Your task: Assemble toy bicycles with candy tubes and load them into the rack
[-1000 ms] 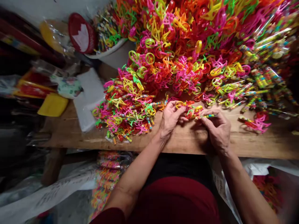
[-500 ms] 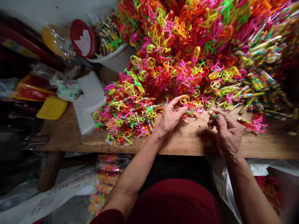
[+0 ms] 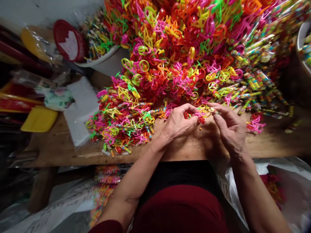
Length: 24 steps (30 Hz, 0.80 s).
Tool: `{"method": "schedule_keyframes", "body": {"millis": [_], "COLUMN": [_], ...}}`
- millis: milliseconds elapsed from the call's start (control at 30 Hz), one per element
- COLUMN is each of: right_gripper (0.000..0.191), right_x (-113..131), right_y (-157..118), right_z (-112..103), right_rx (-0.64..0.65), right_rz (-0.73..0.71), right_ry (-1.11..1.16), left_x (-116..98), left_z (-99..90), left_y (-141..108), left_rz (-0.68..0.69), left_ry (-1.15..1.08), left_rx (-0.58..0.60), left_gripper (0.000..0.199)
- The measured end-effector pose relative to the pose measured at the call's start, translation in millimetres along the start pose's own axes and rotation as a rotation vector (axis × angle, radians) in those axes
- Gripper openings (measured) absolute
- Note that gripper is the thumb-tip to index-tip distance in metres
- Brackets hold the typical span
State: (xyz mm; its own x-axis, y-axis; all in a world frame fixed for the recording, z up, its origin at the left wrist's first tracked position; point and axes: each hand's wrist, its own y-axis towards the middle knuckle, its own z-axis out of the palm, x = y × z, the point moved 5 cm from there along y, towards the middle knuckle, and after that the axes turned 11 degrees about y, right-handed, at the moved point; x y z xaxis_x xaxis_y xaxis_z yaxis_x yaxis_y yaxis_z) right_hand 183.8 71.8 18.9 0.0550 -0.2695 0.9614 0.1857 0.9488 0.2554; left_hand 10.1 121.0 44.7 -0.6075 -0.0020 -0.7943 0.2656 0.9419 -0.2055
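Note:
My left hand (image 3: 179, 123) is closed in a pinch at the middle of the wooden bench, on a small pink and red plastic toy piece (image 3: 201, 117). Close by on the right, my right hand (image 3: 229, 127) pinches a thin candy tube (image 3: 213, 111) with a patterned wrapper. The tube's left end lies near the toy piece; whether they touch I cannot tell. A tiny orange bead (image 3: 200, 128) rests on the wood below. To the right of my right hand lies a loose pink and red toy (image 3: 256, 123).
A tall heap of bright plastic toy pieces (image 3: 175, 51) covers the back. Toys with tubes (image 3: 121, 119) are piled left, wrapped candy tubes (image 3: 257, 81) right. A white tub (image 3: 109, 60) with a red basket (image 3: 69, 42) stands back left. The wooden bench (image 3: 175, 152) ends near my body.
My right hand has moved left with the candy tube, close to my left hand. Red and pink plastic now shows at my left fingertips. The view has shifted to the right.

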Motion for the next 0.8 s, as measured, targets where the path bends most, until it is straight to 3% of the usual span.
{"method": "schedule_keyframes", "body": {"millis": [100, 167, 300, 400, 600, 800], "right_gripper": [0.018, 0.019, 0.017, 0.016, 0.019, 0.022], "right_x": [-12.5, -18.7, -19.4, -16.1, -11.5, -5.5], "right_y": [-4.5, -11.0, -21.0, -26.0, -35.7, -32.8], "right_z": [0.1, -1.0, 0.4, 6.6, 10.9, -22.3], "right_rx": [-0.037, -0.078, -0.114, -0.11, -0.075, -0.116], "right_rz": [0.118, 0.165, 0.168, 0.137, 0.036, 0.015], "right_ry": [0.078, 0.143, 0.193, 0.159, 0.051, -0.211], "left_x": [0.6, 5.8, 18.3, 20.1, 19.8, 26.1], "left_z": [5.6, 11.8, 28.2, 35.4, 39.1, 40.0], "left_y": [0.8, 2.0, 3.2, 2.6, 0.5, -7.9], "left_rz": [0.01, -0.032, -0.233, -0.295, -0.251, -0.326], "left_ry": [-0.136, -0.34, -0.763, -0.913, -0.93, -0.821], "left_rx": [-0.006, -0.013, 0.013, 0.019, 0.095, 0.207], "left_gripper": [0.024, 0.034, 0.044, 0.039, 0.02, 0.039]}}
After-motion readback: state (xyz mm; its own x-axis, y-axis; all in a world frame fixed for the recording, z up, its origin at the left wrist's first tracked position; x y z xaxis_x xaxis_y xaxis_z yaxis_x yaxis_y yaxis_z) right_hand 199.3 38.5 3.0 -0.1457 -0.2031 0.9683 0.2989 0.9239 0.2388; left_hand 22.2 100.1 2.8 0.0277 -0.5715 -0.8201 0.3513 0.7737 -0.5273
